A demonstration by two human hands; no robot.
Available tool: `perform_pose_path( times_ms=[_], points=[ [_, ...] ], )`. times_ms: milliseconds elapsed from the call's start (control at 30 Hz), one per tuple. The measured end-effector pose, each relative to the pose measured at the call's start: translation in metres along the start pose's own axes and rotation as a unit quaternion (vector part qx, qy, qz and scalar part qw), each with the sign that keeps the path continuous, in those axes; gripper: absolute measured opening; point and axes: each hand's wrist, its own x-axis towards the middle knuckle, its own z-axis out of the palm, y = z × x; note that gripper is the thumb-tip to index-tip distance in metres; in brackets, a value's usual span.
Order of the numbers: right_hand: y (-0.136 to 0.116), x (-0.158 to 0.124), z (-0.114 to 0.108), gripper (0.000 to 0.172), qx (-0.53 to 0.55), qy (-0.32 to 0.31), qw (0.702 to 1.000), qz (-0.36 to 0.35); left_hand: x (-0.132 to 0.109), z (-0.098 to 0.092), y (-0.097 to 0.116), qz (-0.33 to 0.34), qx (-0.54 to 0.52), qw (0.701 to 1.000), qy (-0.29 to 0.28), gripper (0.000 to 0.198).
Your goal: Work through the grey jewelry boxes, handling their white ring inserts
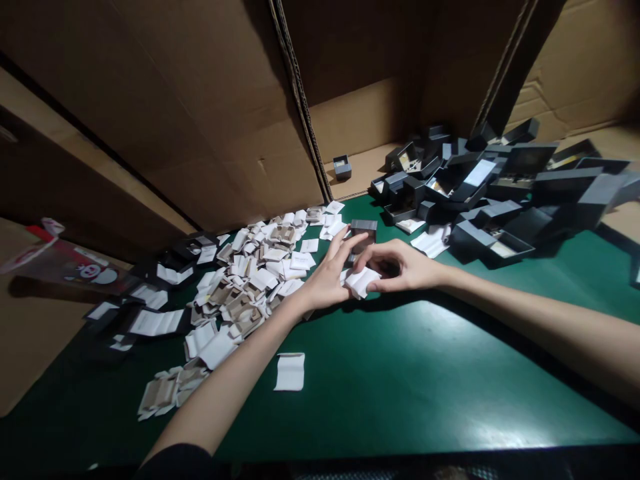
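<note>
My right hand [400,264] pinches a small folded white card insert [362,284] between thumb and fingers. At the insert's left edge is my left hand [325,280], its thumb against the piece and its longer fingers stretched out beyond it. Just behind the fingers stands a small dark grey box [364,229], partly hidden by them; whether they touch it I cannot tell. Left of my hands spreads a heap of white and brown card inserts [250,280]. One flat white insert [290,372] lies alone on the green table [430,387], nearer to me.
Many dark boxes [505,213], several open, are piled at the back right. More dark boxes with white inserts [156,321] lie at the left. A small box [342,167] sits by the cardboard wall [210,107]. A clear printed bag [75,263] hangs at the left.
</note>
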Motion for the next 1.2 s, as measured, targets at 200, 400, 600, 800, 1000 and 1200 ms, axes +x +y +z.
perform_pose_path(
  times_ms=[200,400,600,800,1000,1200],
  points=[
    [-0.002,0.0,0.0,0.032,0.11,-0.003,0.994,0.026,0.0,0.0,0.002,0.001,0.024,1.0,0.011,0.085],
    [0.005,0.002,0.0,0.028,0.129,0.126,0.983,0.026,0.002,0.003,-0.003,-0.023,-0.012,0.998,0.061,0.071],
    [0.005,0.003,0.004,0.019,-0.12,0.244,0.962,-0.016,0.004,0.004,-0.002,-0.046,0.036,0.996,0.07,0.036],
    [0.007,0.002,0.005,0.024,-0.132,0.285,0.949,-0.029,0.001,0.008,-0.003,-0.028,0.14,0.986,0.091,0.028],
    [0.01,0.003,0.004,0.027,-0.128,0.305,0.944,-0.014,-0.001,0.012,0.001,0.025,0.282,0.954,0.097,0.026],
    [0.01,0.003,0.003,0.031,-0.122,0.303,0.945,0.01,-0.001,0.014,0.002,0.055,0.374,0.924,0.061,0.03]
  ],
)
